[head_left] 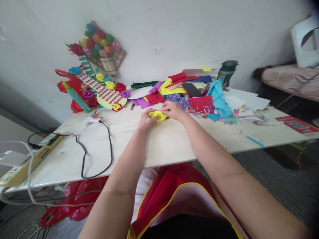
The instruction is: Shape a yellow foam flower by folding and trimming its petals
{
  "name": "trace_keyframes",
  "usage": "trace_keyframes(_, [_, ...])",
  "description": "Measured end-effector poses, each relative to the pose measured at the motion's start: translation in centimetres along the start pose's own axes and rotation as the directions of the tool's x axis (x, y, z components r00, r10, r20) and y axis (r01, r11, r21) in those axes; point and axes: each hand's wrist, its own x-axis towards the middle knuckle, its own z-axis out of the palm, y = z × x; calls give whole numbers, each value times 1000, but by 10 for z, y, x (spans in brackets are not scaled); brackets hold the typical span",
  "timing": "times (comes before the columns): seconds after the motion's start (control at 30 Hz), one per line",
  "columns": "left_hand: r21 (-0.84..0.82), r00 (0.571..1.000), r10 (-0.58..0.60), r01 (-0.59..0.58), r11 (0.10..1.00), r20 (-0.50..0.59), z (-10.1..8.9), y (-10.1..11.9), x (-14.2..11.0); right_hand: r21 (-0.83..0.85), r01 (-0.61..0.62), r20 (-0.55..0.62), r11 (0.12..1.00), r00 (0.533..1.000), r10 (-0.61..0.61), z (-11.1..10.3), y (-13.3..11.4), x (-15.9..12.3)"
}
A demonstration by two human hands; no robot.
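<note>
My left hand (145, 120) is closed around a ruffled yellow paper flower (159, 116) just above the tabletop. From the right, my right hand (173, 110) pinches at the flower's upper edge, with thumb and fingertips together. Something small and dark shows at the flower's right side, too small to name. Behind my hands lie a red paper piece (154, 98) and a tangle of lilac yarn (177, 100).
A glue gun (92, 119) with a black cord lies left, near a power strip (32, 159). Paper-flower guitar crafts (104, 94) lean at the wall. A phone (191, 89), coloured paper, blue crepe paper (218, 96) and a dark green bottle (227, 71) line the back.
</note>
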Motion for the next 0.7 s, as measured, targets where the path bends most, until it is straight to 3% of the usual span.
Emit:
trace_keyframes(0.4, [-35, 999, 32, -33, 999, -29, -4, -6, 5, -128, -15, 36, 992, 999, 20, -12, -6, -4])
trace_keyframes(0.7, [-122, 997, 15, -24, 992, -77, -3, -2, 5, -213, -94, 15, 972, 995, 100, -26, -5, -8])
